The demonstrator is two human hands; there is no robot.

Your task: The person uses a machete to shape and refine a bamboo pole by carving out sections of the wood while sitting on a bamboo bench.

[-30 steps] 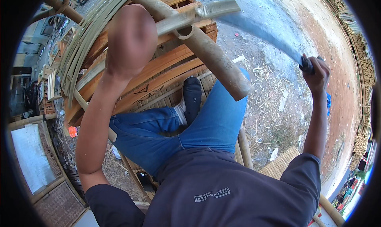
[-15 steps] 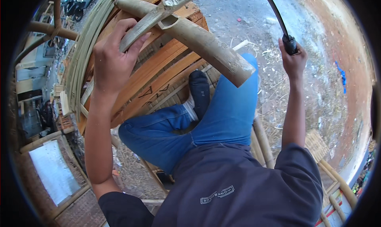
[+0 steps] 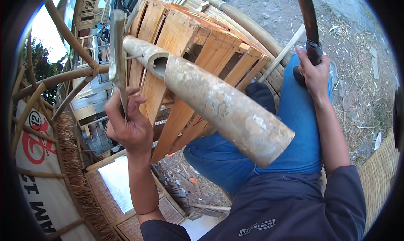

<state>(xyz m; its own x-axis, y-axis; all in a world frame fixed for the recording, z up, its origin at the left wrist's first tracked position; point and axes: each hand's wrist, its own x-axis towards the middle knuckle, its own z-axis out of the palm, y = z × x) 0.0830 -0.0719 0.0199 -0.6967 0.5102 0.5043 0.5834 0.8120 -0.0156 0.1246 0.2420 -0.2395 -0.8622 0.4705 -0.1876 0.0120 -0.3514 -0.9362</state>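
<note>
My left hand (image 3: 131, 122) is closed around the lower end of a split bamboo strip (image 3: 117, 51), which stands nearly upright to the left of a thick bamboo tube. That bamboo tube (image 3: 227, 108) slants from upper left to lower right over a wooden crate (image 3: 179, 30), its near end above my lap. A notch cut in its side shows the hollow inside. Beside my right knee, my right hand (image 3: 315, 70) grips the black handle of a curved machete (image 3: 307, 13). The blade points up and runs out of the top of the picture, apart from the bamboo.
Behind the crate lie a bamboo pole (image 3: 248, 24) and a pale stick (image 3: 286, 51). Bamboo framing (image 3: 63, 34) and a printed banner (image 3: 33, 157) stand at left. A woven mat (image 3: 378, 178) is at lower right. Shavings litter the ground.
The bamboo strip has come off the notched tube and swung upright to its left with my left hand. My view has turned leftward. My right hand with the machete is now by my knee.
</note>
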